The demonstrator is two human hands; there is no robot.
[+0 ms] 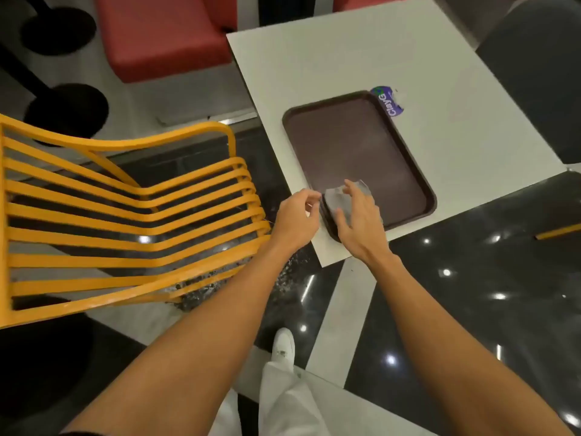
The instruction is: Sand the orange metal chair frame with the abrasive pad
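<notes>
The orange metal chair frame (125, 215) with its slatted seat stands at the left, beside the white table (345, 58). A grey abrasive pad (338, 198) lies at the near left corner of the dark brown tray (361, 146) on that table. My right hand (358, 215) hovers over the pad with fingers spread and relaxed, its thumb at the pad's near edge. My left hand (297, 215) sits at the tray's left rim with fingers loosely curled near the pad's left edge; whether it pinches the pad is unclear.
A blue-and-white wrapper (388, 100) lies just beyond the tray's far right corner. Red seats (163, 36) and black stool bases (66, 111) stand beyond the chair. Dark debris is scattered on the glossy floor under the chair's right edge. My white shoe (283, 344) is below.
</notes>
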